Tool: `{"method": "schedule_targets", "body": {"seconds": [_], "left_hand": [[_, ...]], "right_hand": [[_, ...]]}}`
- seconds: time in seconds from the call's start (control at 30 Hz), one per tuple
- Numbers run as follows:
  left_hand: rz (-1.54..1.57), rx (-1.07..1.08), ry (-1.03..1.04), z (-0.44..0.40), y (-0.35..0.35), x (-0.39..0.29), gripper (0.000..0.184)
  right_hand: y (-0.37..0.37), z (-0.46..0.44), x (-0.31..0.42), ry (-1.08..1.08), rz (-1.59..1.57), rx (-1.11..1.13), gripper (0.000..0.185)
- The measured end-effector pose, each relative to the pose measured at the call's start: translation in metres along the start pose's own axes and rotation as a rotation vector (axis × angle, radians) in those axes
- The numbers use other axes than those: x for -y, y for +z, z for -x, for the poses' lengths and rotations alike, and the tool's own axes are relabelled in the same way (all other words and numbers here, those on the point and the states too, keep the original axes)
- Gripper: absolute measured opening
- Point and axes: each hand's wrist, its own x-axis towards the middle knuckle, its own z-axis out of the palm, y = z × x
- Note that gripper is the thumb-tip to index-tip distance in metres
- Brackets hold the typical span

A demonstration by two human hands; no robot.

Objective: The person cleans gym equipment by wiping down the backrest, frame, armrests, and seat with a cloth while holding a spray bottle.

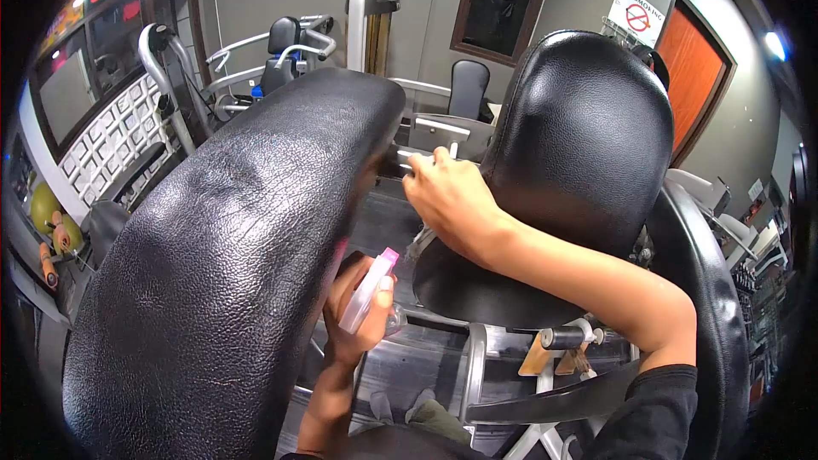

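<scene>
My left hand point(362, 311) is low in the middle, its fingers wrapped round a spray bottle point(366, 290) with a white head and a pink tip. Part of its clear body shows beside the palm. My right hand point(447, 196) reaches across to the gap between two black padded cushions. Its fingers are curled by a metal bar of the machine, and what they grip is hidden. The long cushion point(230, 230), with creased, shiny covering, fills the left side. On the right stands the upright cushion point(592, 128), just behind my right forearm, with a seat pad point(486, 290) below it.
A metal frame tube point(475, 366) and a roller point(564, 339) sit below my right arm. Other gym machines point(285, 55) stand at the back. An orange door point(690, 77) and a no-smoking sign point(636, 15) are at the upper right. Green balls point(47, 209) lie far left.
</scene>
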Motion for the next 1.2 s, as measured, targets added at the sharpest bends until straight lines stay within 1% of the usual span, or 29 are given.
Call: {"method": "schedule_targets", "body": {"seconds": [0.03, 0.07, 0.1, 0.17, 0.2, 0.23, 0.3, 0.37, 0.43, 0.5, 0.53, 0.57, 0.63, 0.67, 0.7, 0.77, 0.8, 0.83, 0.9, 0.93, 0.97, 1.03, 1.07, 1.13, 1.17, 1.2], "left_hand": [[-0.001, -0.002, 0.002, 0.0, 0.001, 0.0, 0.014], [-0.001, -0.007, 0.012, 0.0, 0.001, 0.0, 0.013], [-0.003, -0.012, 0.023, -0.001, 0.001, 0.0, 0.012], [0.021, -0.009, -0.004, 0.0, 0.0, 0.0, 0.011], [0.049, -0.007, -0.032, 0.001, 0.0, 0.0, 0.011], [0.05, -0.011, -0.033, 0.0, -0.001, 0.003, 0.011], [-0.065, 0.014, 0.09, -0.002, -0.002, 0.009, 0.009], [-0.048, 0.013, 0.069, -0.002, -0.001, 0.009, 0.008], [-0.033, 0.018, 0.049, -0.005, 0.0, 0.009, 0.008], [-0.013, 0.015, 0.066, -0.007, 0.001, 0.012, 0.007], [-0.013, 0.011, 0.066, -0.007, 0.001, 0.012, 0.007], [-0.017, 0.031, 0.037, -0.008, 0.0, 0.012, 0.007], [-0.023, 0.052, 0.009, -0.009, 0.001, 0.009, 0.007], [0.022, 0.034, -0.022, -0.009, 0.003, 0.005, 0.007], [0.068, 0.017, -0.053, -0.009, 0.004, 0.002, 0.007], [0.041, 0.011, -0.032, -0.007, 0.004, 0.007, 0.007], [0.016, 0.0, -0.012, -0.006, 0.004, 0.01, 0.008], [0.014, 0.006, -0.013, -0.007, 0.003, 0.015, 0.008], [-0.076, 0.022, 0.093, -0.007, 0.001, 0.021, 0.011], [-0.074, 0.021, 0.095, -0.007, 0.003, 0.019, 0.011], [-0.042, 0.005, 0.076, -0.007, 0.005, 0.015, 0.012], [-0.01, -0.007, 0.062, -0.006, 0.007, 0.011, 0.013], [0.005, -0.015, 0.043, -0.004, 0.008, 0.011, 0.013], [0.016, -0.026, 0.025, -0.004, 0.006, 0.011, 0.013], [-0.014, -0.011, 0.074, -0.004, 0.005, 0.013, 0.021], [-0.043, 0.009, 0.123, -0.003, 0.004, 0.014, 0.028]], "right_hand": [[-0.015, -0.006, 0.0, 0.044, 0.013, 0.162, 0.02], [-0.033, -0.016, -0.006, 0.079, -0.09, 0.314, 0.02], [-0.031, -0.022, -0.011, 0.079, -0.092, 0.311, 0.02], [-0.018, -0.029, -0.019, 0.158, -0.167, 0.093, 0.018], [-0.014, -0.03, -0.022, 0.224, -0.132, -0.081, 0.018], [-0.011, -0.038, -0.035, 0.248, -0.136, -0.057, 0.022], [-0.004, -0.041, -0.04, 0.263, -0.052, 0.191, 0.024], [0.018, -0.039, -0.024, 0.276, 0.061, 0.176, 0.026], [0.004, -0.029, -0.019, 0.293, 0.091, 0.215, 0.026], [-0.014, -0.013, -0.025, 0.043, 0.074, 0.222, 0.026], [-0.017, -0.011, -0.028, -0.028, 0.011, 0.275, 0.025], [-0.017, -0.013, -0.027, -0.029, 0.011, 0.274, 0.025], [-0.016, -0.017, -0.024, -0.225, 0.047, 0.347, 0.031], [-0.016, -0.021, -0.029, -0.282, -0.03, 0.248, 0.029], [-0.015, -0.025, -0.024, -0.279, -0.033, 0.248, 0.029], [-0.012, -0.039, -0.01, -0.238, -0.038, 0.314, 0.017], [0.001, -0.031, -0.001, -0.208, -0.013, 0.123, 0.008], [0.009, -0.024, 0.002, -0.203, -0.016, 0.123, 0.008], [0.013, -0.012, 0.003, -0.2, 0.027, -0.175, 0.009], [0.012, -0.007, 0.006, -0.165, 0.086, -0.117, 0.013], [0.012, -0.003, 0.007, -0.163, 0.086, -0.117, 0.013], [0.005, 0.002, 0.008, -0.026, 0.158, 0.048, 0.013], [0.003, -0.002, 0.007, 0.006, 0.135, 0.076, 0.014], [-0.003, -0.011, 0.003, -0.033, 0.137, 0.064, 0.013], [-0.005, -0.015, 0.001, -0.073, 0.136, 0.055, 0.012], [-0.003, -0.019, -0.003, -0.1, 0.096, -0.144, 0.013]]}}
